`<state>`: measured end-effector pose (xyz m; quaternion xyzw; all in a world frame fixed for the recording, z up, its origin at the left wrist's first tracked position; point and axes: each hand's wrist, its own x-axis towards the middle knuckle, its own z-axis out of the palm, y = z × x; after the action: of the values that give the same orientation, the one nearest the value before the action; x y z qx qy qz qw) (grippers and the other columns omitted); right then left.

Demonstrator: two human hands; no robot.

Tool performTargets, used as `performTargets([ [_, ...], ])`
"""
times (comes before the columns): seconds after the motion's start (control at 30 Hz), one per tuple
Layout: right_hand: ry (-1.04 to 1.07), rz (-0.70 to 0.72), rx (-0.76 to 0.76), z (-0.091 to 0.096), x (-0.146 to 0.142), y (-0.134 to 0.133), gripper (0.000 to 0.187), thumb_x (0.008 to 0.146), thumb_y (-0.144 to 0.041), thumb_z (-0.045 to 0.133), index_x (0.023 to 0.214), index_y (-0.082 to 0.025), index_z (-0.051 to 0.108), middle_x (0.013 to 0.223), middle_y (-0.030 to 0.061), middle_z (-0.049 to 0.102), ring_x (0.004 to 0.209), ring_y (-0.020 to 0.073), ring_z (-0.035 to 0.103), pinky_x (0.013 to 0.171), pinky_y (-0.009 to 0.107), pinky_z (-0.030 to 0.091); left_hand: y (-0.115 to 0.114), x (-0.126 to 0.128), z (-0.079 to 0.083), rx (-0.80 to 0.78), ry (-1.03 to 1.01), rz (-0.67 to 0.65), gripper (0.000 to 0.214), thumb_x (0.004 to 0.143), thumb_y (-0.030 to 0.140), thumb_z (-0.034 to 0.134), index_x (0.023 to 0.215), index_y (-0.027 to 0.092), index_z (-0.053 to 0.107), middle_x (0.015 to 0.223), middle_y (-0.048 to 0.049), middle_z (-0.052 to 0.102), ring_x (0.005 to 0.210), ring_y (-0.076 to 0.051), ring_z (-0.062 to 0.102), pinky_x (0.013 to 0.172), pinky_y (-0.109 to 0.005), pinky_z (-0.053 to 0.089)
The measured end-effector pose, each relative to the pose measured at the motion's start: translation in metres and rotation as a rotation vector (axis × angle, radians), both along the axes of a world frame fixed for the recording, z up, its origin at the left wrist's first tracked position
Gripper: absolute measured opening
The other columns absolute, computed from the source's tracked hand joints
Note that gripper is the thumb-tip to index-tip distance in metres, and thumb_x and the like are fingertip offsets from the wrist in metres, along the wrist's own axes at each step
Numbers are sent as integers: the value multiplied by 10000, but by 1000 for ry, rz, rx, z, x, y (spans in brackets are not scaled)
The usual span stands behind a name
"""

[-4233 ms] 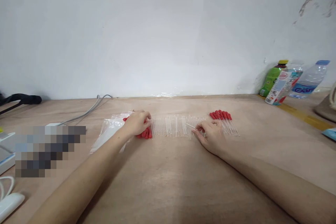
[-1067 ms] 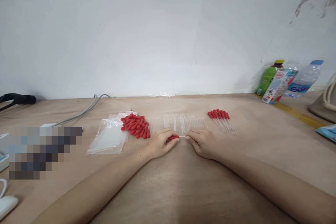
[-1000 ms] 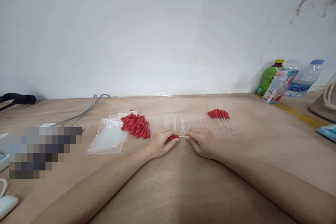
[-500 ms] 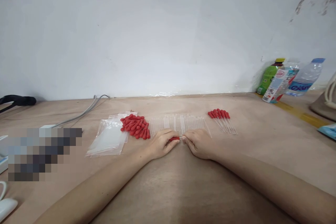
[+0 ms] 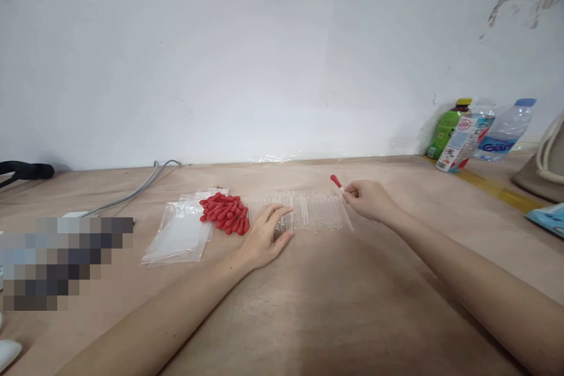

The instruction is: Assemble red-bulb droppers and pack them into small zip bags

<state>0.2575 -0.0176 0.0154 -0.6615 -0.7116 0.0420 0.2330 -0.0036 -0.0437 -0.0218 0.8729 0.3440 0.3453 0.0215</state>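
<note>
Between the fingers of my right hand (image 5: 368, 200) is a dropper (image 5: 337, 182), pinched by its clear tube with the red rubber bulb pointing up and left. My left hand (image 5: 267, 238) holds nothing; its fingers are apart over the left part of a row of clear glass tubes (image 5: 324, 211). Just left of that hand lies a heap of red rubber bulbs (image 5: 224, 211). The group of finished droppers on the right is hidden behind my right hand.
Clear plastic bags (image 5: 178, 235) lie flat at the left of the bulbs. A grey cable (image 5: 136, 191) runs near the wall. At the back right stand a green bottle (image 5: 447, 129), a carton (image 5: 462, 144) and a clear water bottle (image 5: 506, 129). Far right sits a rope-handled bag (image 5: 540, 164).
My hands have come apart. The right one has moved right and away from me with the dropper; the left has let go of the red bulb and opened, staying near the tubes.
</note>
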Motion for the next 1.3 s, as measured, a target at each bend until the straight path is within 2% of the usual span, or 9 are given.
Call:
performTargets([
  [0.13,-117,-168,-67,-6,21,12,353,767,-383,404,581,-162,607,569,82,598,561,180,553,493,250,314,1,1,0,-12,6,-28,339,788,204,512,1122,192,457,1075,-87,487,1035,-206,454,884,-352,397],
  [0.3,-189,-287,-147,-13,29,14,357,742,-393,389,638,-145,624,640,133,612,604,223,576,467,268,313,1,0,-1,-35,4,-32,315,789,204,505,1102,198,473,1065,-88,485,1024,-210,460,874,-364,401],
  [0.43,-219,-278,-189,-7,27,9,304,713,-379,438,608,-152,612,624,127,609,605,223,573,477,275,321,1,0,-1,-61,6,-38,300,794,207,500,1093,194,484,1069,-89,481,1019,-208,460,864,-359,407],
  [0.57,-197,-231,-135,-5,15,4,298,731,-363,424,568,-174,587,603,91,599,566,180,546,487,265,321,1,0,-1,-65,7,-39,290,794,210,501,1084,197,495,1067,-87,480,1013,-206,460,856,-357,408],
  [0.87,-267,-105,-27,-32,-2,5,258,713,-296,460,524,-166,577,573,90,567,607,203,536,595,332,360,1,0,-2,-76,34,-14,236,788,217,508,1020,189,534,1052,-83,483,984,-195,469,820,-326,421],
  [0.97,-289,-92,25,-36,-7,5,229,725,-245,460,559,-153,588,564,102,560,617,216,541,631,360,351,0,2,-2,-33,57,46,225,787,245,512,1000,182,545,1020,-79,499,965,-200,473,829,-340,405],
  [1.07,-287,-70,138,-37,-10,2,189,734,-222,474,591,-155,579,582,120,561,673,246,545,678,388,329,5,-1,4,26,84,181,196,786,285,511,944,183,567,947,-70,530,905,-212,490,801,-363,397],
  [1.23,-295,-89,361,-39,-16,-5,164,776,-223,439,710,-143,566,622,139,563,751,274,521,709,389,295,28,-31,30,38,163,463,157,776,282,491,784,168,599,814,-67,549,841,-230,504,771,-374,382],
  [1.3,-302,-66,392,-42,-21,-9,208,817,-241,381,768,-130,550,632,128,566,725,259,520,695,374,286,36,-48,44,-69,235,433,175,752,319,519,727,166,601,756,-57,542,790,-217,514,729,-345,394],
])
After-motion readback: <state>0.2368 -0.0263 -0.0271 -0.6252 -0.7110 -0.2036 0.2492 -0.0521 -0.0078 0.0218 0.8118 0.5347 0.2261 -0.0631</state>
